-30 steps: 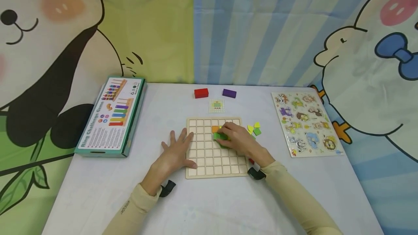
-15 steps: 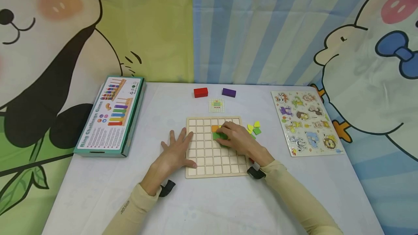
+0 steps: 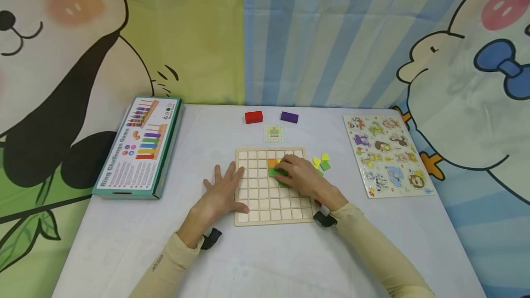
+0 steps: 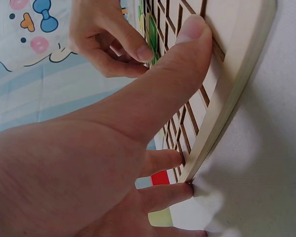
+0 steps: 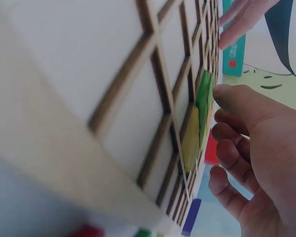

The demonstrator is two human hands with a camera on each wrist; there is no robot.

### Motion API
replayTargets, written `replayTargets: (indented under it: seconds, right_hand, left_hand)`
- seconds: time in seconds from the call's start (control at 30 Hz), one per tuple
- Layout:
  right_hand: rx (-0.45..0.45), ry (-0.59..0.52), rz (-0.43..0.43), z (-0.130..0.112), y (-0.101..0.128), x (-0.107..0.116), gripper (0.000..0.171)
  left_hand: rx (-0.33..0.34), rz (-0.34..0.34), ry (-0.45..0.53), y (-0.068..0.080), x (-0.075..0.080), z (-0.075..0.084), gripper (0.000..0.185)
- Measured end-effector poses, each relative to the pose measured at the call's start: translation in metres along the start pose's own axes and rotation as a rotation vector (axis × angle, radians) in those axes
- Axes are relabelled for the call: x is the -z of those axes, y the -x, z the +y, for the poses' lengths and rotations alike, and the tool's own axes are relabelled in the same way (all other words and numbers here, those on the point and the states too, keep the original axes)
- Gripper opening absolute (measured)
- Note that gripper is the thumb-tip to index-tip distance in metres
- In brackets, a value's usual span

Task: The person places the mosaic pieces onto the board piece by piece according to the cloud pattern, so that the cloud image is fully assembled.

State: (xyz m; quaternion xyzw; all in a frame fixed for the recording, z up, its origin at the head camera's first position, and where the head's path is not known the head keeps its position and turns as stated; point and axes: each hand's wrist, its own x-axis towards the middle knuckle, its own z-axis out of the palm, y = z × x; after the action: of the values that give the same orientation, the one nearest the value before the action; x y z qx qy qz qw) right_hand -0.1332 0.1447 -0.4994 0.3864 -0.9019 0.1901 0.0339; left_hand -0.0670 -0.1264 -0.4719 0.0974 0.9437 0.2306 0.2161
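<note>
Green piece (image 3: pixel 279 172) sits on the grid board (image 3: pixel 265 206), upper middle, just below an orange piece (image 3: pixel 271 163), w/ the right hand (image 3: pixel 304 177) over it. Near to far:

Nearest are the cream sleeves and black wrist straps, lying on the white surface (image 3: pixel 256 261). Left hand (image 3: pixel 221 193) lies flat, fingers spread, at the board's left edge; left wrist view shows the thumb (image 4: pixel 187 54) across the frame and cells, fingertips against the board's edge. That grip is spread, holding nothing, just pressing the board.

Right hand rests on the board's right half, fingers curled down onto the green piece. Right wrist view shows the fingertips (image 5: pixel 227 96) at the green piece (image 5: pixel 203 101), w/ a yellowish piece (image 5: pixel 191 138) next to it in the grid. Left wrist view shows the index and thumb meeting at the green edge (image 4: pixel 152 37), so the grip looks to be pinching the piece, tho the contact itself is partly hidden.

Just right of the board lie loose bits (image 3: pixel 321 163), yellow and green, near the right hand's knuckles.

Beyond the board's far edge is a small pattern card (image 3: pixel 274 133). Further back lie a red block (image 3: pixel 253 117) and a purple block (image 3: pixel 289 117), side by side but apart.

Far left lies a game box (image 3: pixel 138 148), flat. Far right lies an animal puzzle (image 3: pixel 386 154). Behind the surface hangs a cartoon backdrop (image 3: pixel 314 36).
</note>
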Motion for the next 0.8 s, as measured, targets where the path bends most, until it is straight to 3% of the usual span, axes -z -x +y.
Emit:
replayTargets:
  seconds: [0.4,0.8]
  right_hand:
    - [-0.143,-0.005,0.066,0.031,0.035,0.028,0.025]
    - [-0.28,0.089,0.152,0.058,0.079,0.041,0.027]
  left_hand:
    - [0.003,-0.001,-0.02,-0.001,0.001,0.001,0.119]
    - [-0.005,0.003,-0.012,0.001,0.0,0.0,0.117]
